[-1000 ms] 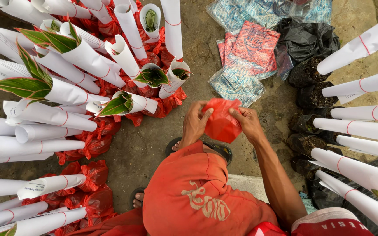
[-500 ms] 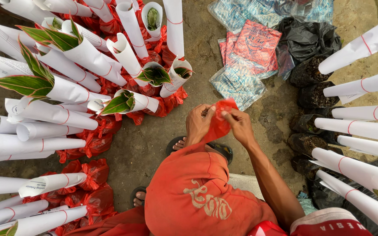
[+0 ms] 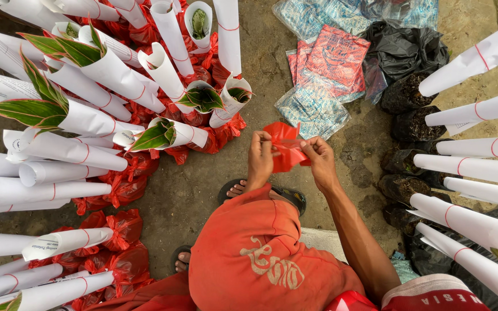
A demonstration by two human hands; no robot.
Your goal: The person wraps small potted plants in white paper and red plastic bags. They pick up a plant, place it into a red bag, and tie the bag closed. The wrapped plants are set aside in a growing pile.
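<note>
— Red plastic bag (image 3: 283,151): how does it look against a second ago?

— Then it was spread open between both hands; now it is pulled flatter and crumpled, lifted a little further forward. The left hand (image 3: 259,160) has its fingers closed on the bag's left edge, and the right hand (image 3: 318,158) pinches its right side. The hands sit closer together than before.

— What lies around them?

— To the left, a crowd of plants rolled in white paper cones (image 3: 96,69) bound with red bands, their roots tied in red bags (image 3: 116,190); green and pink leaves (image 3: 33,109) poke from a few. To the right, more paper-wrapped plants (image 3: 479,155) stand in black bags of soil (image 3: 404,109). Ahead lies a stack of flat printed plastic bags (image 3: 332,63), red and bluish.

— Anything blocking the view?

— An orange-clad knee (image 3: 260,253) fills the lower middle, hiding the ground below the hands; sandalled toes (image 3: 237,188) show past it.

— And the surface?

— Bare, damp grey ground (image 3: 185,196), outdoors.
</note>
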